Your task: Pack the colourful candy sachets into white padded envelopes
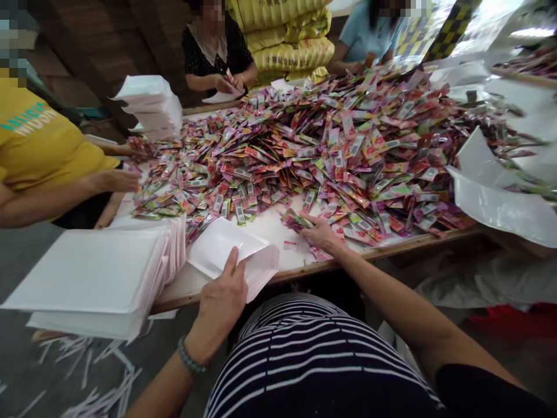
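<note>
My left hand (224, 296) grips a white padded mailer (228, 247) near its flap, which faces my body. The mailer lies over the table's front edge with its mouth toward me. To the right, my right hand (321, 233) is closed round a small bunch of colourful packets (296, 220), held just above the table. Behind both hands spreads a large heap of the same small packets (278, 151), pink, green and purple, some with barcode labels. What is inside the packets is too small to tell.
A stack of white mailers (87, 261) overhangs the table's front left. Another mailer stack (152, 104) stands farther back. A white sheet (500, 191) lies at right. Other people work at the left and far sides. Paper strips (100, 377) litter the floor.
</note>
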`<state>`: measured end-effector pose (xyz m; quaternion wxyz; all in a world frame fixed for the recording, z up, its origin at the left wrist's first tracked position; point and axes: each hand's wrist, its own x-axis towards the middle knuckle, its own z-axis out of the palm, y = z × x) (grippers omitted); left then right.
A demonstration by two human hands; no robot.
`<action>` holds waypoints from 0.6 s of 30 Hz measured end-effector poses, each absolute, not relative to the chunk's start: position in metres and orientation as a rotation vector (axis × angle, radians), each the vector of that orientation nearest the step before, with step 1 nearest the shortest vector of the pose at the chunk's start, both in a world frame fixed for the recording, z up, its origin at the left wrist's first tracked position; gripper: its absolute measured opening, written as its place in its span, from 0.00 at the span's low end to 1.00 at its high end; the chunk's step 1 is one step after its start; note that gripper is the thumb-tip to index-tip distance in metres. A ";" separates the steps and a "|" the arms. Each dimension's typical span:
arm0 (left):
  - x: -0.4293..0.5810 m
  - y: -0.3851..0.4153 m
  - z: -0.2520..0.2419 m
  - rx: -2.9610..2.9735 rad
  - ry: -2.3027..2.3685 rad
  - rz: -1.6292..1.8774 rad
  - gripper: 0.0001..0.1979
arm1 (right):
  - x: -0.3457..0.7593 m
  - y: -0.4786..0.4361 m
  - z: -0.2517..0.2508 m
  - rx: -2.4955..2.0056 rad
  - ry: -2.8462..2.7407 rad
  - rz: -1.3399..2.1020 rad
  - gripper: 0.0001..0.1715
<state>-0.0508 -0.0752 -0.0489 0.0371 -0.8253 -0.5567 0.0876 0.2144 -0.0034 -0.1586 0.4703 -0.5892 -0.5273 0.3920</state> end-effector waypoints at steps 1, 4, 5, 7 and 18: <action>-0.047 -0.073 -0.048 -2.545 -1.752 0.263 0.24 | 0.218 -0.008 -0.154 -1.409 -1.156 1.007 0.29; -0.035 -0.067 -0.047 -2.615 -1.841 0.238 0.28 | 0.219 -0.033 -0.135 -1.266 -1.066 1.031 0.27; -0.031 -0.064 -0.047 -2.637 -1.870 0.225 0.29 | 0.216 -0.042 -0.130 -1.228 -1.143 1.028 0.27; -0.024 -0.060 -0.047 -2.685 -1.926 0.158 0.32 | 0.206 -0.057 -0.123 -1.158 -1.414 1.012 0.26; 0.008 -0.065 -0.068 -2.967 -1.877 -0.160 0.41 | 0.138 -0.052 -0.100 -1.485 -2.449 0.107 0.12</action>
